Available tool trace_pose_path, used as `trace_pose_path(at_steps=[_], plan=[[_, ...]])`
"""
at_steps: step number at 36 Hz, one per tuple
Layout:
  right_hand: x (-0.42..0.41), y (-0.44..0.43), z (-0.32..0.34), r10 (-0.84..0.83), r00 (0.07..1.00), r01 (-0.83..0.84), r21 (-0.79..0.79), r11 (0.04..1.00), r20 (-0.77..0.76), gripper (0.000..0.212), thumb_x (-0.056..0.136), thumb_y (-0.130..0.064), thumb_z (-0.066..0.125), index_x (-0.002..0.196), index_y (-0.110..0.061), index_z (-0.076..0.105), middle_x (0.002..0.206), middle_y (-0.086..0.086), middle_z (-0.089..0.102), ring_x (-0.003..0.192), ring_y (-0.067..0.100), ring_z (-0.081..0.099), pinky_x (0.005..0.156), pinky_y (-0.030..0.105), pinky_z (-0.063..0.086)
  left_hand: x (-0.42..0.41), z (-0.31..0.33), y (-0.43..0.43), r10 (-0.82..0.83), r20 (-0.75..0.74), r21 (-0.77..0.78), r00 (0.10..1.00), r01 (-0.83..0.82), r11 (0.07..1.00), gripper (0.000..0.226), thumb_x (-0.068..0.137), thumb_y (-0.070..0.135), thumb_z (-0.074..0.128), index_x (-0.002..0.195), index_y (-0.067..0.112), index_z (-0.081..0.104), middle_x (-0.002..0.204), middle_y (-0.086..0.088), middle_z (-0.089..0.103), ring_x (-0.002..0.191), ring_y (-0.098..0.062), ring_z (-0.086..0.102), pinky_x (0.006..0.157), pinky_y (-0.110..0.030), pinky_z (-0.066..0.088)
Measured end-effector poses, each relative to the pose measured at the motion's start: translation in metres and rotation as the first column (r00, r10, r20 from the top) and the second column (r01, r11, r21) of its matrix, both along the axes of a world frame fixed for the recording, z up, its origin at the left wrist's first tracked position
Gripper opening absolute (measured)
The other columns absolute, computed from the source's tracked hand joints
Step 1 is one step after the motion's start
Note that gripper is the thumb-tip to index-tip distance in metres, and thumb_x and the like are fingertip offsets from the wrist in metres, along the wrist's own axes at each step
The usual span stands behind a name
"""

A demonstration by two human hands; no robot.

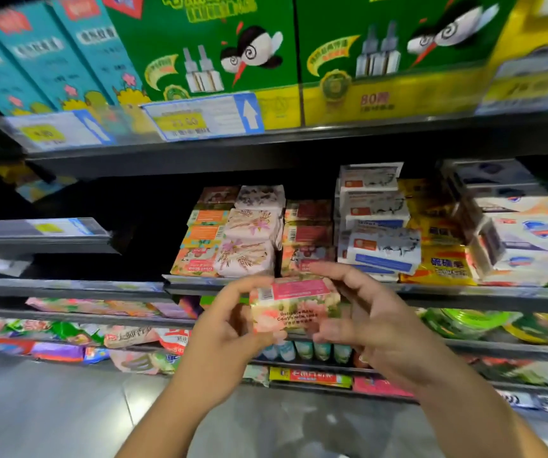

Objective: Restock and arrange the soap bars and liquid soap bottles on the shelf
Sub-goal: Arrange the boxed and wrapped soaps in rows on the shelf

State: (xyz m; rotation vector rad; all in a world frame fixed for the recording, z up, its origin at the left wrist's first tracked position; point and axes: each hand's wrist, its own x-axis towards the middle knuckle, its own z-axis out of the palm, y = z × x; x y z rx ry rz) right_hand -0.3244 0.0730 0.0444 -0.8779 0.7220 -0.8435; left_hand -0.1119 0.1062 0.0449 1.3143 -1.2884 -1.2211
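Observation:
Both hands hold one floral pink soap bar pack (294,305) in front of the middle shelf's edge (431,289). My left hand (229,325) grips its left end, thumb on top, fingers underneath. My right hand (371,312) curls round its right end. On the shelf behind stand stacks of soap bars: orange floral packs (200,239), pink wrapped bars (253,236), red packs (307,233), white boxes (378,223), yellow packs (437,246) and white packs (527,239) at the right.
The left part of the middle shelf (140,226) is dark. Green and teal boxes (220,44) fill the top shelf above price tags (200,117). Lower shelves (101,332) carry colourful packets and small bottles (305,350). Grey floor (68,408) lies below.

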Motion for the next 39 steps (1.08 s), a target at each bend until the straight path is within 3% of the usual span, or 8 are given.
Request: trace_pose_path(at_steps=[5, 8, 14, 18, 25, 29, 34, 39], plan=[[0.010, 0.009, 0.005, -0.086, 0.985, 0.062, -0.155, 0.986, -0.152, 0.039, 0.068, -0.011, 0.079, 0.105, -0.023, 0.074, 0.106, 0.003, 0.075, 0.093, 0.018, 0.072, 0.075, 0.031, 0.060, 0.004, 0.007, 0.004, 0.017, -0.074, 0.000, 0.997, -0.017, 1.000, 0.042, 0.063, 0.037, 0.079, 0.104, 0.037, 0.071, 0.104, -0.004, 0.074, 0.098, -0.021, 0.070, 0.079, -0.033, 0.058], [0.018, 0.011, 0.011, -0.160, 0.964, 0.108, -0.236, 0.966, -0.213, 0.024, 0.068, -0.020, 0.078, 0.091, -0.017, 0.077, 0.098, -0.002, 0.075, 0.089, 0.006, 0.071, 0.073, 0.015, 0.053, 0.003, 0.007, 0.006, 0.056, -0.149, 0.019, 0.987, -0.053, 0.998, 0.041, 0.070, 0.040, 0.080, 0.108, 0.030, 0.070, 0.104, -0.020, 0.069, 0.098, -0.032, 0.067, 0.088, -0.045, 0.054], [0.036, 0.013, 0.010, -0.270, 0.928, 0.202, -0.263, 0.943, -0.256, 0.042, 0.080, -0.028, 0.070, 0.120, -0.034, 0.061, 0.115, -0.023, 0.065, 0.090, 0.007, 0.071, 0.069, 0.025, 0.059, 0.003, 0.011, 0.011, 0.148, -0.181, -0.077, 0.972, -0.164, 0.983, 0.040, 0.081, 0.024, 0.081, 0.117, 0.031, 0.065, 0.121, 0.001, 0.067, 0.078, -0.024, 0.070, 0.064, -0.035, 0.059], [0.038, 0.012, 0.006, -0.244, 0.948, 0.205, -0.194, 0.959, -0.204, 0.013, 0.085, -0.025, 0.068, 0.094, -0.031, 0.074, 0.103, -0.016, 0.071, 0.083, 0.010, 0.072, 0.060, 0.027, 0.058, 0.018, 0.002, 0.021, -0.002, -0.219, -0.012, 0.976, -0.001, 1.000, 0.054, 0.066, 0.011, 0.088, 0.116, 0.022, 0.070, 0.139, 0.007, 0.056, 0.112, -0.021, 0.067, 0.081, -0.032, 0.058], [0.040, 0.010, 0.007, 0.116, 0.980, -0.135, -0.113, 0.984, -0.165, 0.067, 0.072, 0.014, 0.076, 0.125, -0.024, 0.061, 0.114, 0.009, 0.073, 0.101, 0.029, 0.072, 0.083, 0.036, 0.060, 0.039, 0.005, 0.023, 0.044, -0.028, 0.046, 0.999, -0.042, 0.998, 0.069, 0.072, -0.016, 0.076, 0.111, 0.041, 0.068, 0.111, 0.005, 0.069, 0.099, -0.020, 0.068, 0.075, -0.031, 0.058], [0.053, 0.009, 0.018, -0.032, 0.943, -0.039, -0.203, 0.978, -0.332, 0.055, 0.068, -0.006, 0.080, 0.116, -0.029, 0.066, 0.104, -0.002, 0.075, 0.095, 0.029, 0.069, 0.082, 0.039, 0.061, 0.052, 0.012, 0.013, -0.015, 0.034, 0.045, 0.999, 0.014, 0.999, 0.060, 0.071, -0.005, 0.079, 0.102, 0.045, 0.070, 0.105, 0.010, 0.072, 0.093, -0.013, 0.070, 0.073, -0.028, 0.058], [0.068, 0.008, 0.033, -0.239, 0.861, 0.018, -0.442, 0.897, -0.449, 0.042, 0.062, -0.036, 0.090, 0.100, -0.040, 0.072, 0.104, -0.018, 0.067, 0.099, 0.002, 0.064, 0.080, 0.011, 0.049, 0.070, 0.013, 0.001, -0.070, -0.043, 0.054, 0.997, 0.072, 0.996, 0.061, 0.055, 0.056, 0.090, 0.110, 0.038, 0.069, 0.116, 0.001, 0.071, 0.105, -0.013, 0.069, 0.080, -0.023, 0.055], [0.095, 0.008, 0.030, -0.268, 0.880, 0.068, -0.453, 0.889, -0.393, 0.036, 0.070, -0.034, 0.081, 0.100, -0.045, 0.067, 0.105, -0.015, 0.071, 0.096, 0.003, 0.067, 0.078, 0.014, 0.050, 0.089, 0.006, -0.006, -0.120, -0.241, 0.092, 0.963, 0.146, 0.985, 0.078, 0.045, 0.038, 0.098, 0.110, 0.011, 0.065, 0.103, -0.011, 0.075, 0.093, -0.022, 0.073, 0.071, -0.026, 0.057]])
